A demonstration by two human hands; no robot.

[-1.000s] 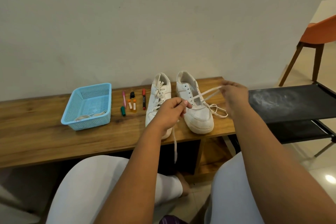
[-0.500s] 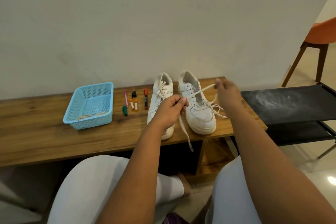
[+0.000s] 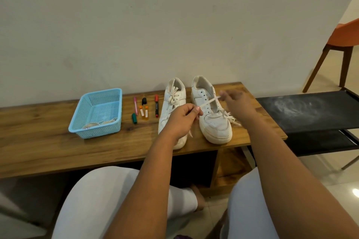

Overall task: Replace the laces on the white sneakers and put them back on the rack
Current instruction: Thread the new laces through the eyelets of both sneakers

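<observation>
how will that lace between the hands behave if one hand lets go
Likely floppy: the lace looks flat and thin, straight only where the left hand and right hand hold it taut. Its loose end by the right sneaker already lies in limp loops.

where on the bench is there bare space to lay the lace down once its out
Bare wood lies left of the blue basket and along the front edge of the bench below the basket and markers. A narrow strip is free right of the right sneaker. Between markers and left sneaker it is crowded.
</observation>
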